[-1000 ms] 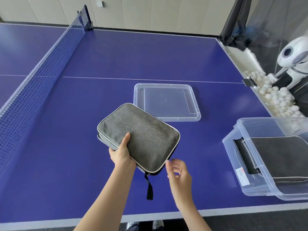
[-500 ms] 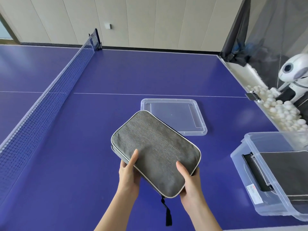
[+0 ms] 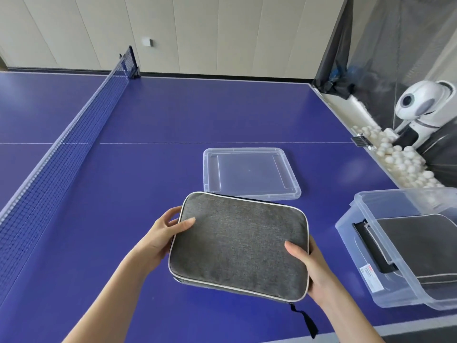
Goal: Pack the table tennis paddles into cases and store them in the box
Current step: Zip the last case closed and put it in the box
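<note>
While left hand and right hand clamp their fingers on the case, carry it level to the box right of them.

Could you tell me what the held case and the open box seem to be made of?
The case looks like grey woven fabric, matte, with a heathered weave and pale piping. The box appears to be clear, glossy plastic: its contents show through its walls.

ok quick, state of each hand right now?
Left hand: holding the gray paddle case by its left edge, thumb on top.
Right hand: holding its right edge, thumb on top.
</note>
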Demonstrator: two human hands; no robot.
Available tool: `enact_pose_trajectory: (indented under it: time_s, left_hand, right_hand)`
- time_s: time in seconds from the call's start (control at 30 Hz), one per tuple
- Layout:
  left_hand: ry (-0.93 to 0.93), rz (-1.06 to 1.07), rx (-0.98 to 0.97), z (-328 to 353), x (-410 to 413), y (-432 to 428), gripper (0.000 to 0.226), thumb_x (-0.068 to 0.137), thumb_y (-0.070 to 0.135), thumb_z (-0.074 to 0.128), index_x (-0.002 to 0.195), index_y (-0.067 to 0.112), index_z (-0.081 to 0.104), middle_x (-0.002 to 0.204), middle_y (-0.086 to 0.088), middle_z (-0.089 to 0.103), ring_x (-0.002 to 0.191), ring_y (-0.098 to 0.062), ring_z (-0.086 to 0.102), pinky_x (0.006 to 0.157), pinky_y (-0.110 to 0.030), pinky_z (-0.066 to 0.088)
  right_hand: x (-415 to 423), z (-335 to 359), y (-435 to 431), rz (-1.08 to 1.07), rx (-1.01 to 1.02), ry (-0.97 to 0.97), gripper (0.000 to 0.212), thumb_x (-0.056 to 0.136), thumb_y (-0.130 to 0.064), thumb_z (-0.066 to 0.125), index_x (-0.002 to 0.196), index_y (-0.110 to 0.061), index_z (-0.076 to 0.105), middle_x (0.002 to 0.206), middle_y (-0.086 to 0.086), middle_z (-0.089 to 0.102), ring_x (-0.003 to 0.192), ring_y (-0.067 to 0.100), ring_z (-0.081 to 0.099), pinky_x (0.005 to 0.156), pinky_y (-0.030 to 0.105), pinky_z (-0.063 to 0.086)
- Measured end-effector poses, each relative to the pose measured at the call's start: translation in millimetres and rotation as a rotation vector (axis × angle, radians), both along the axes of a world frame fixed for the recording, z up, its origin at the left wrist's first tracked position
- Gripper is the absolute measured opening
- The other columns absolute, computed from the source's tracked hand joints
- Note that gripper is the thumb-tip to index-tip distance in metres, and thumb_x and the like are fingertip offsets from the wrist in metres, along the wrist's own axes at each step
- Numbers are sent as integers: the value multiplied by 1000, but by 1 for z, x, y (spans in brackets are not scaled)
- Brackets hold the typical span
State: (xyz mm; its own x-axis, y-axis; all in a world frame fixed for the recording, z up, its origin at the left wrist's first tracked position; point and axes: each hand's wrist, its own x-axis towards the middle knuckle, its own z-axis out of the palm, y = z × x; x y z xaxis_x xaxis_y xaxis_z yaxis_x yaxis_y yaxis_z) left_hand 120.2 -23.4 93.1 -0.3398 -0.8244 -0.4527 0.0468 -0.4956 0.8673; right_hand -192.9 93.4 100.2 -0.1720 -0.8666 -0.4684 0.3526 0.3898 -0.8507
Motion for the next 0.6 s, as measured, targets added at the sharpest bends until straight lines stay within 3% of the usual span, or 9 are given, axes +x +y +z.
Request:
enact_pose_trajectory:
  time_s: [0.2,0.4,0.6]
  left_hand:
    - [18,10,-33,-4,-8,1,80,50,25,89,122,30,56,112,-4,71,101,-26,69,78,-38,56]
    - [62,49,-42,-4,-18,-5,77,55,22,88,125,27,54,111,-4,72,100,-25,69,74,-36,56]
    - [91,70,-94,7,-32,-7,66,60,12,87,117,29,58,106,-3,73,91,-22,72,65,-29,58]
  right_hand:
    - [-3,13,-11,-72,13,121,61,59,-34,80,114,-27,54,111,2,68,86,16,72,59,35,57]
    - [-10,34,-29,-70,-18,269,63,55,-45,81,111,-31,55,105,-5,68,85,10,71,61,30,56]
    - [-22,43,-31,-108,-66,333,53,60,-46,80,106,-33,59,98,-13,71,84,5,70,65,26,53]
